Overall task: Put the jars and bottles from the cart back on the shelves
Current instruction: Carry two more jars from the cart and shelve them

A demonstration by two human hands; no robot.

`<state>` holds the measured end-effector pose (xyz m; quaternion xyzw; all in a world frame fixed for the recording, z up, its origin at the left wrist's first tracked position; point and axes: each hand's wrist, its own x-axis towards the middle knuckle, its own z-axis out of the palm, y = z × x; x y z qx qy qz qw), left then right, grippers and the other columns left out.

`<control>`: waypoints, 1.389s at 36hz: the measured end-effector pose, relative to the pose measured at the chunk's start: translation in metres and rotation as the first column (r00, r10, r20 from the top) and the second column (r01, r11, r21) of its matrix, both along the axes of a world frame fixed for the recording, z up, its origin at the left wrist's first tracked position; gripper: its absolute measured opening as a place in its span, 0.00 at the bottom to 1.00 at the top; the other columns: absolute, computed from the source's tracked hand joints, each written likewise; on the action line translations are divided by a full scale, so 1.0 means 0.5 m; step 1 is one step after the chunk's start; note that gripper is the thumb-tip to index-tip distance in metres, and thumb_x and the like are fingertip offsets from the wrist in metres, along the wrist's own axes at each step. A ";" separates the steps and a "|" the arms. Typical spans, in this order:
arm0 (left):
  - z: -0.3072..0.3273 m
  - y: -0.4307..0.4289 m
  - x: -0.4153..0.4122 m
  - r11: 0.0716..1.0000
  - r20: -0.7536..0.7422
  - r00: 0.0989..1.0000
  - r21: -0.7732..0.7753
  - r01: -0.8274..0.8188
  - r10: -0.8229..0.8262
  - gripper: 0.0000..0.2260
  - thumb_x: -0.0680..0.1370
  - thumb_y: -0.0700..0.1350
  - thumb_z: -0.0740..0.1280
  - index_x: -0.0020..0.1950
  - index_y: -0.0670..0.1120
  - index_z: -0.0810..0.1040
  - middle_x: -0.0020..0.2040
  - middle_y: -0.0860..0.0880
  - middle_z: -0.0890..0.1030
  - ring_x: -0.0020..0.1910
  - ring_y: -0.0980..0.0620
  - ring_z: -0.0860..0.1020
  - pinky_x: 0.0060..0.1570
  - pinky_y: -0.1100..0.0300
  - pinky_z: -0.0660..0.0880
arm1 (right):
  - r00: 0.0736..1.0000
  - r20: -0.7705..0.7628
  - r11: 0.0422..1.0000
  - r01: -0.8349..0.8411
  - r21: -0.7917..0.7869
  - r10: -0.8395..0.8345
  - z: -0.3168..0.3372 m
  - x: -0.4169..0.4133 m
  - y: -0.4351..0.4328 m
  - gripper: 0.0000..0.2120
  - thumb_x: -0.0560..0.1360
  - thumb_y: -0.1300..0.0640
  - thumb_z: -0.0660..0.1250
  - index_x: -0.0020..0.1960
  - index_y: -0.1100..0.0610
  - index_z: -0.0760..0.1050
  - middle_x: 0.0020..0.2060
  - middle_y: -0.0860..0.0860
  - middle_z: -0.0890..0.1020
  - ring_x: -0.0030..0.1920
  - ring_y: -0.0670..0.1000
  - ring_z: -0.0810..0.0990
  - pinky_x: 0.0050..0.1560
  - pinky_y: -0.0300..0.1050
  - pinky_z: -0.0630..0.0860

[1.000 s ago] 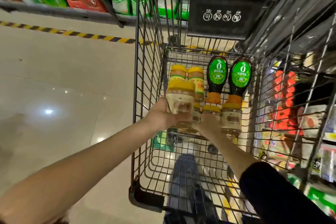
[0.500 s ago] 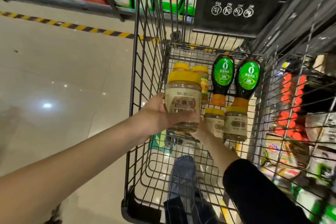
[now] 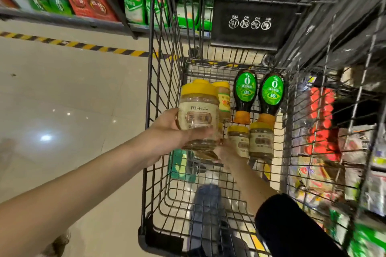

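My left hand grips a clear jar with a yellow lid and holds it upright above the wire cart. Lower in the cart my right hand is closed on another yellow-lidded jar, which is mostly hidden behind the raised one. Just right of that hand stand two similar jars. Two dark bottles with green labels rest cap-down at the cart's far end. Beside them are two smaller yellow-capped jars.
Store shelves with green and red packs run along the far left behind a yellow-black floor stripe. Packed shelves press close to the cart's right side. The cart's black child-seat flap hangs at its far end. Pale tiled floor lies left.
My left hand has lifted its jar higher and slightly towards me. My right hand has stayed low among the jars. The view has shifted a little nearer the cart.
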<state>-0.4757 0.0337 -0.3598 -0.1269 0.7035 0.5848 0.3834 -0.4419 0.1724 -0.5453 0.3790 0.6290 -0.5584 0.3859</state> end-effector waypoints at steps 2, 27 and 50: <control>0.017 0.001 0.006 0.999 -0.013 1.000 -0.031 -0.015 0.014 0.14 0.68 0.43 0.74 0.51 0.51 0.77 0.39 0.57 0.84 0.39 0.65 0.81 0.34 0.76 0.74 | 0.999 -0.038 1.000 0.003 0.001 -0.003 0.028 0.007 0.016 0.11 0.69 0.64 0.72 0.49 0.59 0.74 0.43 0.54 0.80 0.40 0.50 0.78 0.47 0.46 0.79; 0.428 0.135 0.190 0.999 -0.452 0.891 -0.017 0.035 -0.039 0.29 0.59 0.46 0.79 0.57 0.44 0.77 0.50 0.47 0.84 0.47 0.54 0.83 0.43 0.67 0.78 | 0.581 -0.794 0.961 0.276 -0.015 -0.180 0.703 0.203 0.297 0.20 0.59 0.67 0.78 0.47 0.54 0.78 0.43 0.49 0.84 0.42 0.46 0.83 0.46 0.41 0.78; 0.672 0.263 0.311 0.816 -0.755 0.608 0.177 0.550 -0.246 0.23 0.62 0.39 0.79 0.56 0.42 0.79 0.48 0.47 0.84 0.44 0.55 0.83 0.44 0.64 0.80 | 0.123 -0.986 0.555 0.831 0.041 -0.112 1.029 0.607 0.275 0.26 0.58 0.69 0.78 0.53 0.58 0.74 0.41 0.47 0.82 0.34 0.34 0.80 0.35 0.27 0.75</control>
